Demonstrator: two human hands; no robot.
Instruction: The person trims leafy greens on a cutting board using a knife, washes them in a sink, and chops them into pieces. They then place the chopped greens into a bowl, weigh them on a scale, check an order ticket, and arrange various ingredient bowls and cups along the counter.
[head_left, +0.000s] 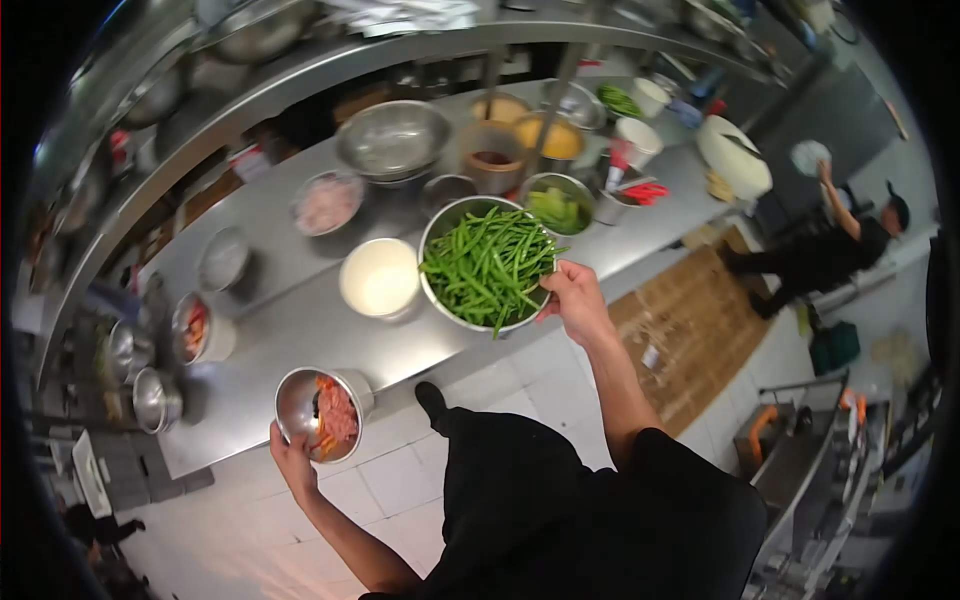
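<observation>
My left hand (291, 458) grips the rim of a metal bowl (293, 392), tilted at the counter's front edge. Inside it lie pieces of raw meat (339, 412) with some orange strips and a dark bit. My right hand (575, 298) is closed on the rim of a larger metal bowl (430, 285) heaped with green beans (485, 265). That bowl is near the counter's front edge; whether it rests there or is lifted, I cannot tell. Left of the beans stands a white tub (380, 278) with pale contents.
On the steel counter (270, 325) are a bowl of pale pink meat (328, 203), a big metal bowl (393, 135), a pot of green vegetables (557, 205) and red peppers (645, 193). A shelf (300, 72) runs above. A person in black (850, 240) stands at right.
</observation>
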